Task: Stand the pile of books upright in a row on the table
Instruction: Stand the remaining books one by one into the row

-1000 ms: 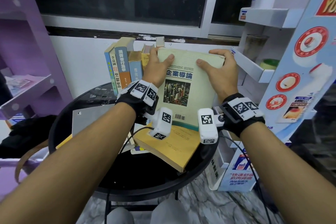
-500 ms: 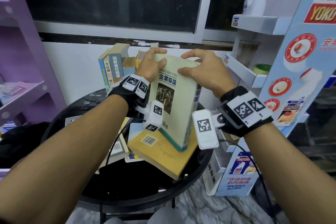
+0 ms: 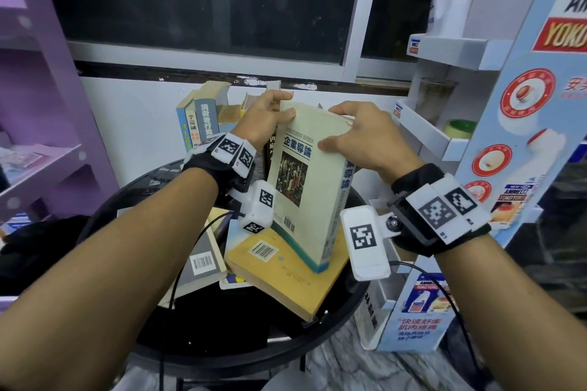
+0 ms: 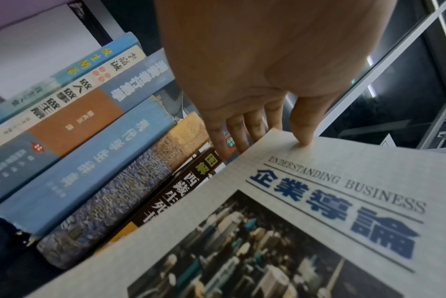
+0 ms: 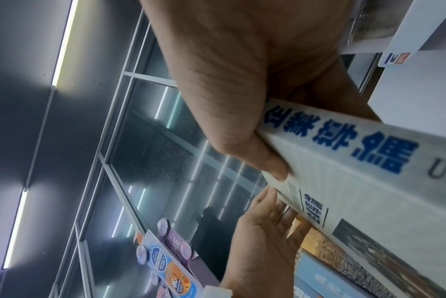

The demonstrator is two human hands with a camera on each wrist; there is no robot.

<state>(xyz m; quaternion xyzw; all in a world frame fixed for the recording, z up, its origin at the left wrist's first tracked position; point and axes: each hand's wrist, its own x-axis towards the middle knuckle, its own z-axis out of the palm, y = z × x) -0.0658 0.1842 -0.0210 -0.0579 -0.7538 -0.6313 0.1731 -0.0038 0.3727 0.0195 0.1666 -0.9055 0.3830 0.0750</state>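
Several books already stand in a row (image 3: pixel 203 124) at the far left of the round desk (image 3: pixel 222 355), both hands, left (image 3: pixel 263 124) and right (image 3: pixel 362 133), clamp the pale "Understanding Business" textbook (image 3: pixel 305 181) nearly upright beside it, and a few flat books (image 3: pixel 286 267) remain.

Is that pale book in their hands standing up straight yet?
Nearly: the pale book stands on its bottom edge, tilted, atop the yellow book, gripped by the left hand and right hand.
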